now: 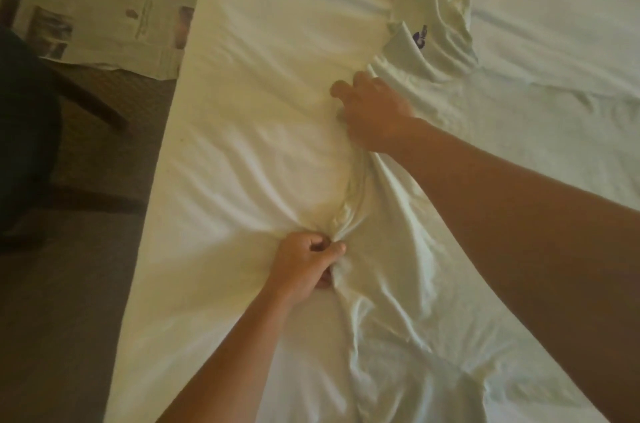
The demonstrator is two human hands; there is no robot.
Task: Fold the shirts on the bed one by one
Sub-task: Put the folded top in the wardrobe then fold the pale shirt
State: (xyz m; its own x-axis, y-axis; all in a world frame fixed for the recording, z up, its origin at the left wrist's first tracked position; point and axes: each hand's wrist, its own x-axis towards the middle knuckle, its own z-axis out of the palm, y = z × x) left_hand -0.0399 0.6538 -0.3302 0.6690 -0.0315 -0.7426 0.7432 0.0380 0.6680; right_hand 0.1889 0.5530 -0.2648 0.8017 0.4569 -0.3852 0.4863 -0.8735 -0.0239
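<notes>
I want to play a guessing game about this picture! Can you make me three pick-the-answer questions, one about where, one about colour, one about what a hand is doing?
1. Where do the printed newspaper sheets lie?
A. on the floor
B. on the bed
C. in a hand

2. What colour is the small logo on the pale cotton shirt?
A. red
B. purple
C. yellow

3. What is the left hand doing?
A. lying flat
B. pointing up
C. gripping bunched cloth

Answers: 1 A, they lie beside the white-sheeted bed. 2 B, the mark looks purple. 3 C, its fingers curl round gathered fabric.
</notes>
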